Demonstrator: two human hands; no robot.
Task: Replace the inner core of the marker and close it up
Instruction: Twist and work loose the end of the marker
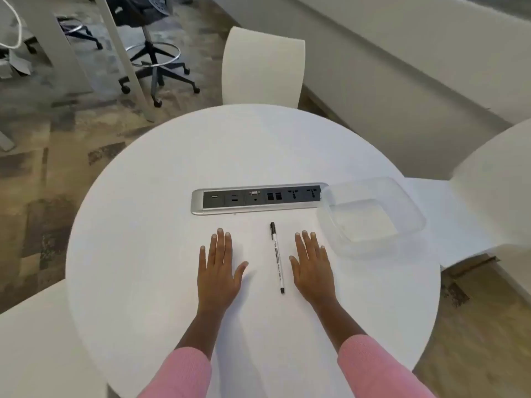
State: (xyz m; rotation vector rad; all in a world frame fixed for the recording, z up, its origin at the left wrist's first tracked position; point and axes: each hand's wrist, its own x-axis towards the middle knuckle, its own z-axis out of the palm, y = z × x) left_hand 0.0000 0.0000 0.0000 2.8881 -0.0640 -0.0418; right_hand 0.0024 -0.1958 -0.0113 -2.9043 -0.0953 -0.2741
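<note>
While the marker (277,257) is lying capped on the white bench (172,196) between them, the left hand (218,271) and right hand (311,271) are resting flat, each grip spread apart, holding nothing.

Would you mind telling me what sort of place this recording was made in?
Most likely an office or meeting area: a round white table with a built-in power and data socket strip, white chairs around it, and a wheeled office stool on carpet tiles beyond.
</note>
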